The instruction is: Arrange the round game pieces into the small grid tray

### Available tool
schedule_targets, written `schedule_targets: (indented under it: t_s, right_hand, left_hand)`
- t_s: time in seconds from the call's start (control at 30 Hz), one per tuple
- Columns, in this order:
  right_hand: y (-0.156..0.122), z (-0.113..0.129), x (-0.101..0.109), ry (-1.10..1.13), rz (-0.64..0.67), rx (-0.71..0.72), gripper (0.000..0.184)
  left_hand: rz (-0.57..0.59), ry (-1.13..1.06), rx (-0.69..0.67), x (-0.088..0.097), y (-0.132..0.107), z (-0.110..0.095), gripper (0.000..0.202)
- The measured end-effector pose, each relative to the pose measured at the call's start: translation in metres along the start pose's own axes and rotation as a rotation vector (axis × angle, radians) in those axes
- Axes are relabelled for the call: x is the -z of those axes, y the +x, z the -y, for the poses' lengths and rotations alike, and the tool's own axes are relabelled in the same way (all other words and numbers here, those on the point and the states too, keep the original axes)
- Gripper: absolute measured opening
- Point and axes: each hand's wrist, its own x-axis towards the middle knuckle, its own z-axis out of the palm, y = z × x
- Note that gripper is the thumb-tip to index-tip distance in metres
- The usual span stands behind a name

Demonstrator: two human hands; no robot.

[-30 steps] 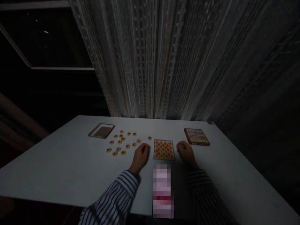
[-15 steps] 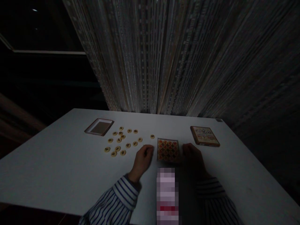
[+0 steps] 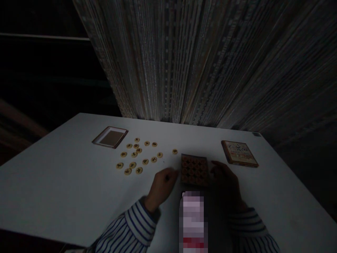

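Square case (image 3: 195, 171) sits near the middle of the tabletop (image 3: 65, 186), its sides roughly in line with the right and near edges; contents: round xiangqi pieces set in four rows of four, filling it, reddish in the dim light, characters too dark to read. Left hand (image 3: 162, 184) just beside the case's left side, fingers curled in and together; whether anything lies inside the curl cannot be told. Right hand (image 3: 228, 181) just beside the case's right side, in shadow, fingers bent; cannot tell whether they are together or apart, nor whether they touch the case. Shallow open tray (image 3: 97, 142) near the far left corner, pale inner walls and brown floor showing. Closed box (image 3: 239, 153) toward the right edge, nearer the far right corner than the near one; printed lid face up, contents hidden. Loose xiangqi pieces (image 3: 139, 170) with dark characters lie scattered between the open tray and the left hand, fifteen in a loose group, two of these overlapping or touching; one single piece (image 3: 175, 151) apart, between that group and the case, toward the far edge. String curtain (image 3: 168, 63) hangs beyond the far edge.
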Motion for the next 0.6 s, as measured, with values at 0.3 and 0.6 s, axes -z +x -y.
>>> schedule_targets:
  t_s: [0.3,0.6]
  right_hand:
    - [-0.001,-0.003,0.000,0.014,0.012,0.047,0.028]
    - [-0.001,0.005,0.002,-0.011,-0.005,0.003,0.028]
  left_hand:
    - [-0.024,-0.069,0.070,0.008,-0.003,-0.004,0.030]
    - [-0.017,-0.018,0.025,0.004,-0.006,0.004,0.028]
